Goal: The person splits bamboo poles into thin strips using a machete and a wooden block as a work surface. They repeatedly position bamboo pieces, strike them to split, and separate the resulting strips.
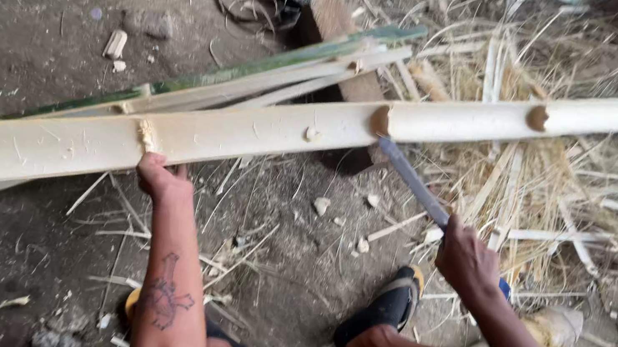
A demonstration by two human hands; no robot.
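The left hand (160,177) had its fingers curled over the near edge of the split bamboo (248,133), gripping it at a node. The right hand (467,261) was closed round the handle of a blade (410,179), whose tip met the bamboo at another node, perhaps touching it. The bamboo lay slanted across the dirt floor (26,47), over strips (258,80) and shavings (528,178).
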